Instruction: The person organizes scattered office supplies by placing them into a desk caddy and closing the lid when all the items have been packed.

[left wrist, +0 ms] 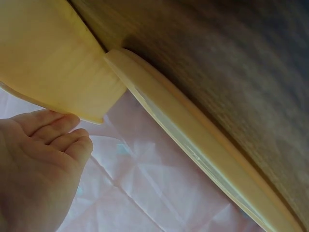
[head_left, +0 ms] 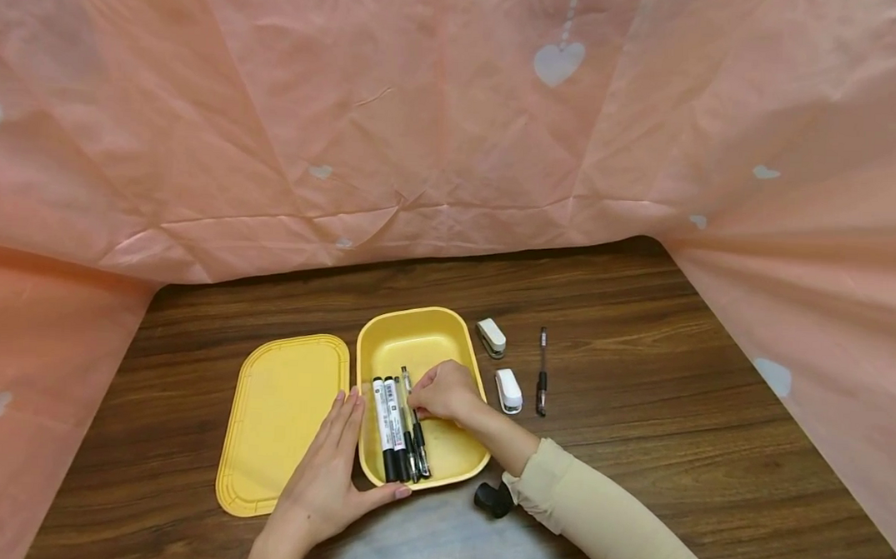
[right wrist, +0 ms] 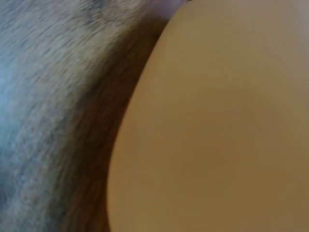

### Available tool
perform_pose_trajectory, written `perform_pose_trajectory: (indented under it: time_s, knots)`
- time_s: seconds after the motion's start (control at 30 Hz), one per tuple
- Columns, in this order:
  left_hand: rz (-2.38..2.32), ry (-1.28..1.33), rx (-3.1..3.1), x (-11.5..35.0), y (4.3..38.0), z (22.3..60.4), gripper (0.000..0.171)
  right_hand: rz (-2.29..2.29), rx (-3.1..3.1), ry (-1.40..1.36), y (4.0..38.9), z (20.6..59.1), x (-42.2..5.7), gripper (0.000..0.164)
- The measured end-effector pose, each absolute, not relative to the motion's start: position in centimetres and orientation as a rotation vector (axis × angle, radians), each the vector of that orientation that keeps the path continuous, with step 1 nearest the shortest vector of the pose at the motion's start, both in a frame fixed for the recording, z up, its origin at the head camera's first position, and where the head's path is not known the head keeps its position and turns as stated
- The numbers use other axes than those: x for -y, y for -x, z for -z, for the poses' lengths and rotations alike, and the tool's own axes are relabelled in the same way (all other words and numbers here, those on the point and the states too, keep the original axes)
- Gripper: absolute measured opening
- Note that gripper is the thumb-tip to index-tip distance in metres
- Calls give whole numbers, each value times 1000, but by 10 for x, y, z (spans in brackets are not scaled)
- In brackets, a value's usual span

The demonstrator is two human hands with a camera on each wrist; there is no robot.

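Observation:
A yellow plastic box [head_left: 451, 459] stands on the table with two white markers with black caps [head_left: 382, 427] side by side in its left half. Right of them lie two clear gel pens with black grips. My right hand [head_left: 451, 390] reaches inside, its curled fingers pinching the rightmost gel pen [head_left: 419, 443], whose middle they partly cover. My left hand [head_left: 319, 482] rests against the box, fingers straight along the left rim and thumb at the front edge. In the left wrist view, the left hand's fingertips [left wrist: 70, 121] touch the rim. The right wrist view shows mostly the box's wall [right wrist: 207, 125].
The yellow lid [head_left: 284, 422] lies flat to the left of the box. On the right are two white staplers [head_left: 492, 337] and another gel pen [head_left: 542, 371]. A small black object [head_left: 492, 500] sits near the right sleeve. Pink cloth [head_left: 440, 121] hangs around the wooden table.

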State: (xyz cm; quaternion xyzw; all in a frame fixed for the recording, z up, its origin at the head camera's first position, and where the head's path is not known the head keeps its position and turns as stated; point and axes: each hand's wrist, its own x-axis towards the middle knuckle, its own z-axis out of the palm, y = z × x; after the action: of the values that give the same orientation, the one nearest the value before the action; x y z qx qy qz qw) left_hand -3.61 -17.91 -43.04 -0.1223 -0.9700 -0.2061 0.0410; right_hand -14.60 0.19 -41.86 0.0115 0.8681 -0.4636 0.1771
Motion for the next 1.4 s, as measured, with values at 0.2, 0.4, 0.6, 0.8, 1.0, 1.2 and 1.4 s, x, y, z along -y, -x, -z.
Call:
perform_pose_trajectory:
  time_s: [0.2, 0.4, 0.6, 0.8, 1.0, 1.2, 1.4]
  knots:
    - [646, 364, 2968, 179, 36, 430, 122, 1302, -2442, -54, 146, 420, -2, 8]
    - [642, 356, 2982, 179, 36, 430, 123, 1295, -2465, -32, 147, 422, -2, 8]
    - [639, 354, 2988, 178, 36, 429, 123, 1234, -2561, 14, 147, 423, -2, 12]
    - [640, 355, 2994, 178, 35, 429, 124, 1214, -2584, 18, 147, 423, -2, 13]
    - [629, 348, 3001, 178, 35, 429, 125, 1168, -2625, 64, 146, 421, -2, 12]
    - [633, 350, 3000, 178, 36, 428, 125, 1121, -2652, 84, 146, 420, -3, 13]
    - [643, 360, 2995, 179, 35, 428, 125, 1130, -2656, 86, 145, 414, -3, 11]
